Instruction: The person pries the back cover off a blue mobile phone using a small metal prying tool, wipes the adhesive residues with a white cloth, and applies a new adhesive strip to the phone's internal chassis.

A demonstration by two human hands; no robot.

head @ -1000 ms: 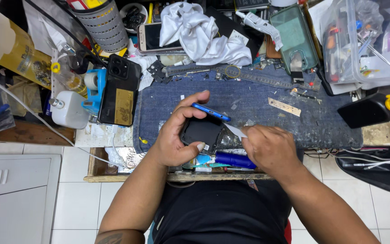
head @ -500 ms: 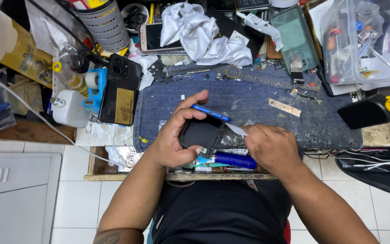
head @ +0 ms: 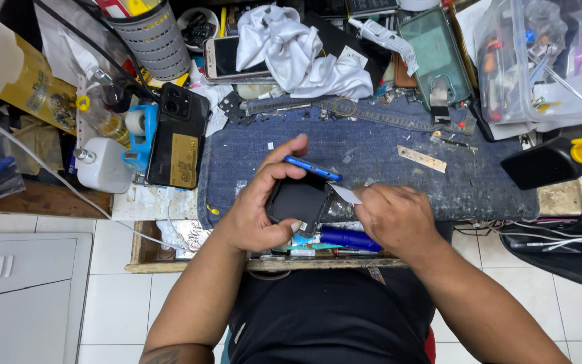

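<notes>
Two hands work one blue-edged phone (head: pixel 302 195): left hand (head: pixel 261 209) clasps it tilted, right hand (head: pixel 395 216) pinches a thin white card (head: pixel 345 194) at its edge; the panel looks still attached.

head view, steeply down, close overhead
</notes>
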